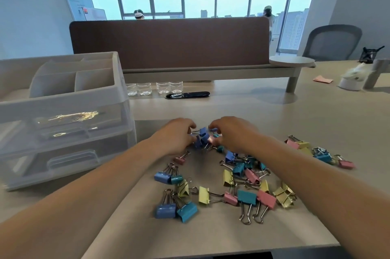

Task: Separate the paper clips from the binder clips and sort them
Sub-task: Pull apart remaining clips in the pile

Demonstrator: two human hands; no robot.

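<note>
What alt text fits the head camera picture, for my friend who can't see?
A person's left hand and right hand pinch a clump of small blue metal binder clips over a beige table. Nearer lie scattered blue, pink, yellow and teal binder clips; a white plastic drawer organiser stands left.

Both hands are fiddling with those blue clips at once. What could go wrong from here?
The left hand and right hand both grip the tangled blue binder clips, so one could snap shut on a finger. Wire handles in the pile of binder clips look interlocked, so lifting one may drag others along. The right forearm hangs over that pile and might sweep clips off the table.
</note>
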